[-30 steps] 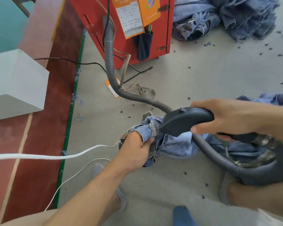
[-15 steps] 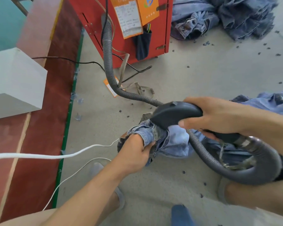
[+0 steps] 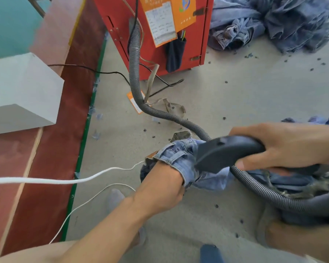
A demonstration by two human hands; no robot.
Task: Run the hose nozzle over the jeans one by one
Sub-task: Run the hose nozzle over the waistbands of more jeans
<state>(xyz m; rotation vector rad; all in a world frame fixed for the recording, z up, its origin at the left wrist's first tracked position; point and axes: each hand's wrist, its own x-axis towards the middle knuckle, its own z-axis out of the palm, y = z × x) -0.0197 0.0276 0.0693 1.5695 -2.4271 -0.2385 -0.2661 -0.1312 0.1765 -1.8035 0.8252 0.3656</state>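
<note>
At the lower centre of the frame the left hand (image 3: 160, 188) grips the waistband of the jeans (image 3: 180, 158) — the right hand (image 3: 285, 147) is closed around the hose nozzle (image 3: 222, 154), whose tip touches the denim.

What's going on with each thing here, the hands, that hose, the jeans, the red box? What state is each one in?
Left hand: grips the bunched jeans at the waistband.
Right hand: fingers curled round the nozzle handle.
Nozzle: mouth pressed against the held jeans.
Held jeans: crumpled, lifted off the floor.
Hose: runs curving from the red cabinet to the nozzle.
Red cabinet: door closed.
Jeans pile: heaped on the floor, untouched.
</note>
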